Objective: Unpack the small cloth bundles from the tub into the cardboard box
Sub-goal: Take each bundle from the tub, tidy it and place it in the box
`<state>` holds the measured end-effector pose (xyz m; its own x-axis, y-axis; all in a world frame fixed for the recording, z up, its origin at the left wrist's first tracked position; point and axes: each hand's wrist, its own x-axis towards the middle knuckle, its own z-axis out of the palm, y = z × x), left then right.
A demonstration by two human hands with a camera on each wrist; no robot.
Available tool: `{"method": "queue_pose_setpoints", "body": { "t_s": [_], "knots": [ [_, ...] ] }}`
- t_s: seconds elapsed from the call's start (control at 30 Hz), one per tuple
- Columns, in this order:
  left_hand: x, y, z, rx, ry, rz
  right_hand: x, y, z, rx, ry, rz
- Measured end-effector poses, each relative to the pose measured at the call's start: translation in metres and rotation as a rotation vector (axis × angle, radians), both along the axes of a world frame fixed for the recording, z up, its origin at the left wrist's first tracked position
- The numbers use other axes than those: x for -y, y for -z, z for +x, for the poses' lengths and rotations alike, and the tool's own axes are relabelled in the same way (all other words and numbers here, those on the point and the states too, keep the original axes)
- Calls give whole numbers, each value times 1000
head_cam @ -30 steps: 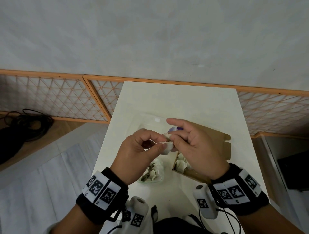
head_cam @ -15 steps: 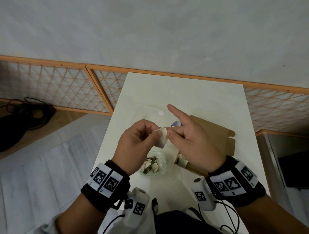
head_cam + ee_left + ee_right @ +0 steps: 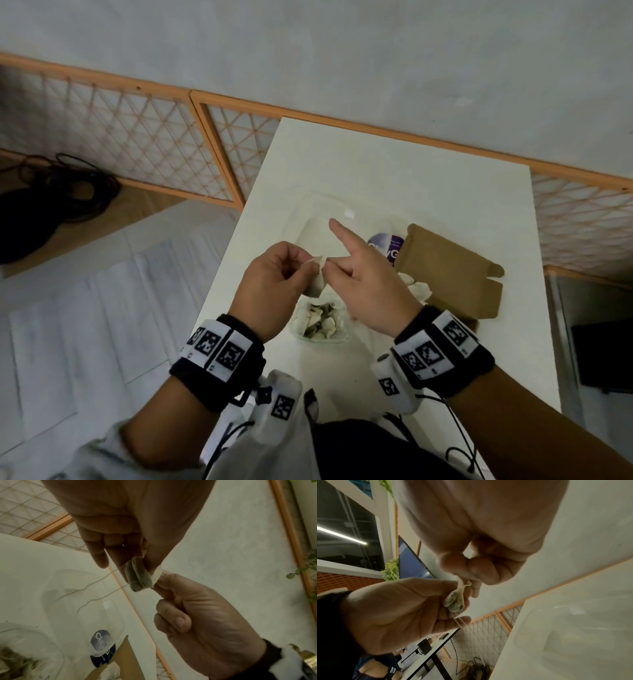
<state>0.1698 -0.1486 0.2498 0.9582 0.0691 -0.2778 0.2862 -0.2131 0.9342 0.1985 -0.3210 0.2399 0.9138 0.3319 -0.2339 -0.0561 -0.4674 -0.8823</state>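
Both hands hold one small pale cloth bundle (image 3: 317, 282) above the table, over the tub. My left hand (image 3: 305, 270) pinches its body (image 3: 139, 577), and two thin strings trail down from it. My right hand (image 3: 330, 270) pinches the bundle's white top corner (image 3: 157, 574) with its index finger stretched out. The right wrist view shows the bundle (image 3: 455, 601) against the left fingers. The clear tub (image 3: 346, 337) holds several more bundles. The open cardboard box (image 3: 452, 274) sits to the right with a few bundles (image 3: 419, 287) inside.
The tub's clear lid (image 3: 385, 246), with a purple label, lies on the white table (image 3: 394, 164) behind the hands. An orange lattice fence (image 3: 137, 137) runs along the wall. Black cables (image 3: 68, 192) lie on the floor to the left.
My right index finger has straightened and now points away. Both hands have kept hold of the bundle, which now hangs longer between them.
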Motion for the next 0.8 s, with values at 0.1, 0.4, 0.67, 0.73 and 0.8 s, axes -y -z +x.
{"method": "queue_pose_setpoints", "body": {
  "t_s": [0.1, 0.4, 0.67, 0.73, 0.8],
  "knots": [
    [-8, 11, -1, -1, -63, -50, 6, 11, 2, -115, 65, 89],
    [-26, 27, -15, -28, -68, -135, 10, 123, 3, -231, -161, -421],
    [-36, 36, -23, -35, -52, -116, -13, 161, 4, -361, -131, -532],
    [-36, 38, -24, -34, -47, -108, -17, 165, 6, -378, -133, -539],
    [-36, 39, -24, -32, -47, -106, -18, 165, 7, -383, -137, -559]
  ]
}}
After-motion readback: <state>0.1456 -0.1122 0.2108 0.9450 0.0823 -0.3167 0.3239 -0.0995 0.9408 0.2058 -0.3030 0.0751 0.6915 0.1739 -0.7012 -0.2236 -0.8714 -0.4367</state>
